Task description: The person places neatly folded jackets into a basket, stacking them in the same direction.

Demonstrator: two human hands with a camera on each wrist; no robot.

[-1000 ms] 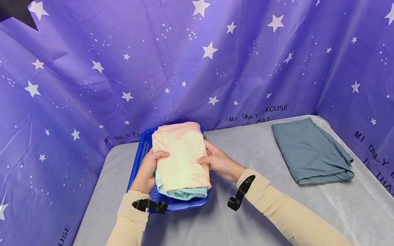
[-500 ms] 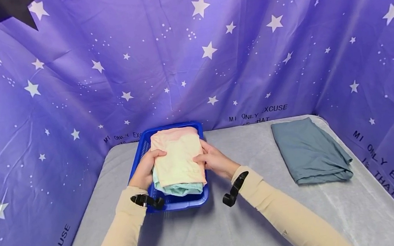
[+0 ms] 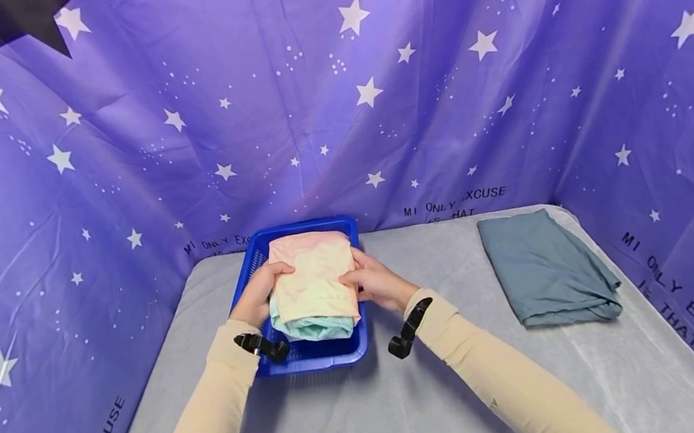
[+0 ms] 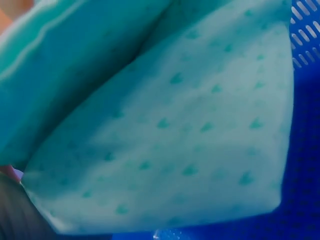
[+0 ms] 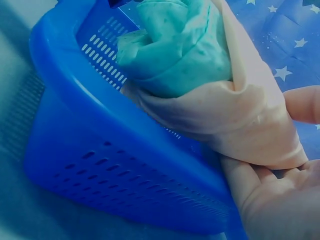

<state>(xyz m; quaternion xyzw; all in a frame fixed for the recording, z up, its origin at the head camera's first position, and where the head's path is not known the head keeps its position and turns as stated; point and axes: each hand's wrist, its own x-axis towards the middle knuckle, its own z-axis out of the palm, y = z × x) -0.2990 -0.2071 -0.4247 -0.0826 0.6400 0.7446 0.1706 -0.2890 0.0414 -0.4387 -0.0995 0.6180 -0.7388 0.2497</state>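
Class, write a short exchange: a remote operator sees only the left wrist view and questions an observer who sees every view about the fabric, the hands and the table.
Operator: I see patterned teal fabric and part of a blue basket. What is the right hand doing?
Observer: It grips the right side of the pale peach folded fabric, thumb on top.
Operator: Does anything else lie on the grey table?
Observer: Yes, a folded slate-blue cloth, to the basket's right in the head view.
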